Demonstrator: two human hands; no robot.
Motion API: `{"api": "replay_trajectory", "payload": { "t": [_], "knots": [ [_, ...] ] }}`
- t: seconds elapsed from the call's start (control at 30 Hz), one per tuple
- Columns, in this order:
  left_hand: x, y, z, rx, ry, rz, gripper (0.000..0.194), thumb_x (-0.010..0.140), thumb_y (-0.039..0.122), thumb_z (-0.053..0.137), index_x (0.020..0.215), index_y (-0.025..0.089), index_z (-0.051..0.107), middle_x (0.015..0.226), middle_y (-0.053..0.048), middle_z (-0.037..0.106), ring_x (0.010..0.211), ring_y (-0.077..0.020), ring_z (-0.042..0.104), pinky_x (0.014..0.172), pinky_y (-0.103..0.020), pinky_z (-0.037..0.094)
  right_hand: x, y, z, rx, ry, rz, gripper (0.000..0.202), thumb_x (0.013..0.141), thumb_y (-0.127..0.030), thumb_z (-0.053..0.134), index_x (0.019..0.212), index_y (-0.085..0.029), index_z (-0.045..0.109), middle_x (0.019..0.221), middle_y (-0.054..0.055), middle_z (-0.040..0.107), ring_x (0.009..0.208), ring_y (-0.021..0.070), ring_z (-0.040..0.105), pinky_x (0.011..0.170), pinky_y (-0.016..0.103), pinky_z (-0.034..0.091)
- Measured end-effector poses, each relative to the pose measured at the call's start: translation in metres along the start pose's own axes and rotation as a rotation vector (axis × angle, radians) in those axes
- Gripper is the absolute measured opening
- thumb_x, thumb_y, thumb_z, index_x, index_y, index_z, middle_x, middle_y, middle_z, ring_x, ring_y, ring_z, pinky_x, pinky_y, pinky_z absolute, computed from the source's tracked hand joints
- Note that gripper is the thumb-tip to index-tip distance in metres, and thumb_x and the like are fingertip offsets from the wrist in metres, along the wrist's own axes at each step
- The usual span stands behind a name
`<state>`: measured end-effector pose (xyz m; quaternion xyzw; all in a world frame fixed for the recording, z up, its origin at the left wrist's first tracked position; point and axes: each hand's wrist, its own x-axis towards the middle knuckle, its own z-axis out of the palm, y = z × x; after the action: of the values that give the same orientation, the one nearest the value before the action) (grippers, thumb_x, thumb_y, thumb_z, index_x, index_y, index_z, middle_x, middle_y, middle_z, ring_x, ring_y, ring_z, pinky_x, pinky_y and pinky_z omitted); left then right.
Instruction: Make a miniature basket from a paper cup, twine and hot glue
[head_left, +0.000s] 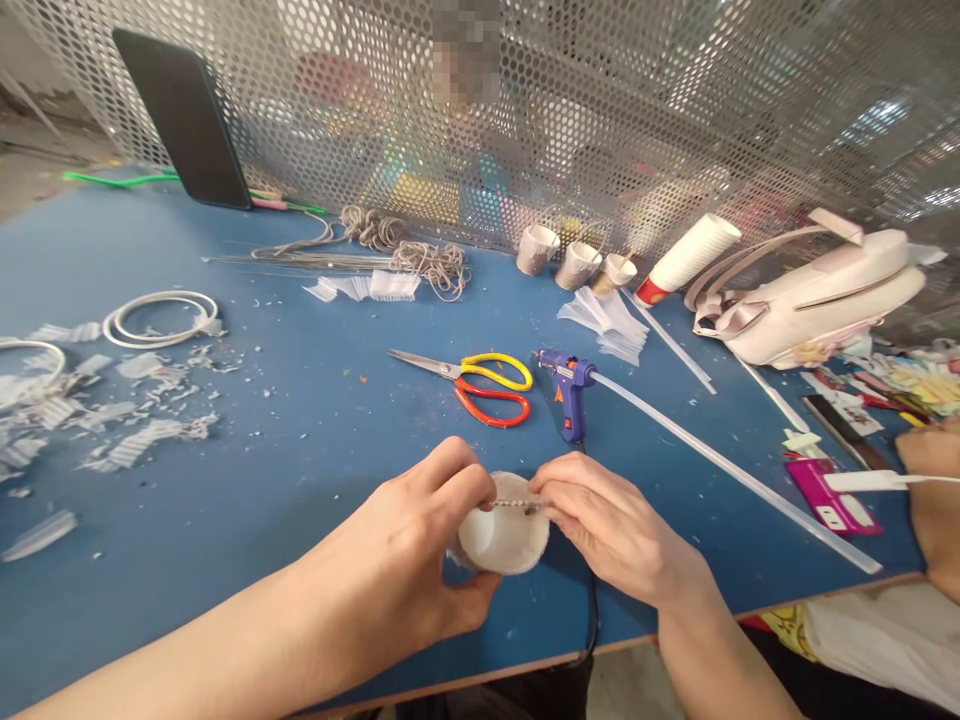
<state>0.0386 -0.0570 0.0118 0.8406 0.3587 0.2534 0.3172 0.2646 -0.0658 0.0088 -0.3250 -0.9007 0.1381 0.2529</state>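
My left hand [420, 540] is closed around a white paper cup [517, 548], its mouth tilted toward me. A thin twisted cord [514, 503] runs across the cup's opening. At the far right side of the rim, my right hand [611, 520] pinches the cord's right end, fingers pressed together. The left fingertips meet the cord's other end. Just beyond the hands lie scissors [459, 372] with one yellow and one red handle. Beside them is a blue glue gun [571, 393] with a long clear glue stick [720, 455] in its back.
Three wrapped cups [579, 264], a stack of paper cups [694, 255] and a pale bag [832, 290] stand along the perforated metal screen [360, 110]. Grey cord bundles [431, 262] lie at the back. White scraps [150, 420] litter the left. Another person's arm [934, 490] rests at right.
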Motion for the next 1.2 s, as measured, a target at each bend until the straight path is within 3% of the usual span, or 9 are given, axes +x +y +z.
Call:
{"api": "replay_trajectory", "payload": {
  "t": [0.23, 0.5, 0.63, 0.83, 1.0, 1.2],
  "knots": [
    [-0.002, 0.003, 0.004, 0.071, 0.090, 0.048, 0.028, 0.068, 0.012, 0.058, 0.090, 0.022, 0.045, 0.087, 0.000, 0.050, 0.065, -0.0112, 0.052, 0.056, -0.022, 0.046, 0.001, 0.001, 0.001, 0.067, 0.069, 0.050, 0.016, 0.092, -0.009, 0.043, 0.101, -0.017, 0.054, 0.097, 0.010, 0.060, 0.087, 0.0173, 0.058, 0.077, 0.031, 0.052],
    [0.000, 0.005, 0.008, 0.191, 0.213, 0.107, 0.027, 0.070, 0.010, 0.053, 0.092, 0.022, 0.043, 0.081, 0.001, 0.050, 0.066, -0.0130, 0.053, 0.055, -0.022, 0.047, 0.003, 0.001, 0.005, 0.113, 0.153, 0.092, 0.024, 0.090, -0.009, 0.048, 0.112, -0.018, 0.052, 0.104, 0.010, 0.059, 0.098, 0.0190, 0.058, 0.085, 0.033, 0.050],
    [0.000, 0.005, 0.010, 0.225, 0.247, 0.096, 0.032, 0.068, 0.008, 0.056, 0.096, 0.021, 0.044, 0.083, 0.000, 0.049, 0.067, -0.0132, 0.054, 0.057, -0.024, 0.049, 0.004, 0.001, 0.010, 0.196, 0.219, 0.238, 0.029, 0.088, -0.015, 0.052, 0.116, -0.019, 0.051, 0.104, 0.009, 0.060, 0.091, 0.0184, 0.061, 0.083, 0.033, 0.051],
    [-0.002, 0.008, 0.013, 0.360, 0.292, 0.128, 0.035, 0.069, 0.006, 0.056, 0.100, 0.018, 0.044, 0.085, -0.003, 0.050, 0.068, -0.0158, 0.053, 0.057, -0.027, 0.051, 0.011, -0.005, 0.017, 0.360, 0.220, 0.522, 0.021, 0.085, -0.022, 0.055, 0.106, -0.021, 0.056, 0.096, 0.004, 0.066, 0.086, 0.0154, 0.063, 0.078, 0.026, 0.052],
    [-0.002, 0.008, 0.016, 0.453, 0.315, 0.180, 0.035, 0.070, 0.005, 0.054, 0.102, 0.016, 0.044, 0.085, -0.004, 0.050, 0.068, -0.0176, 0.053, 0.056, -0.029, 0.050, 0.020, -0.011, 0.022, 0.370, 0.164, 0.604, 0.014, 0.080, -0.018, 0.056, 0.094, -0.020, 0.059, 0.086, 0.000, 0.066, 0.075, 0.0136, 0.059, 0.070, 0.023, 0.048],
    [-0.003, 0.008, 0.022, 0.528, 0.331, 0.237, 0.028, 0.073, 0.006, 0.051, 0.099, 0.015, 0.046, 0.085, -0.007, 0.053, 0.068, -0.0194, 0.054, 0.055, -0.031, 0.050, 0.023, -0.010, 0.025, 0.460, 0.186, 0.630, 0.005, 0.078, -0.019, 0.057, 0.083, -0.018, 0.059, 0.075, -0.001, 0.064, 0.066, 0.0117, 0.056, 0.062, 0.021, 0.045]
  ]
}}
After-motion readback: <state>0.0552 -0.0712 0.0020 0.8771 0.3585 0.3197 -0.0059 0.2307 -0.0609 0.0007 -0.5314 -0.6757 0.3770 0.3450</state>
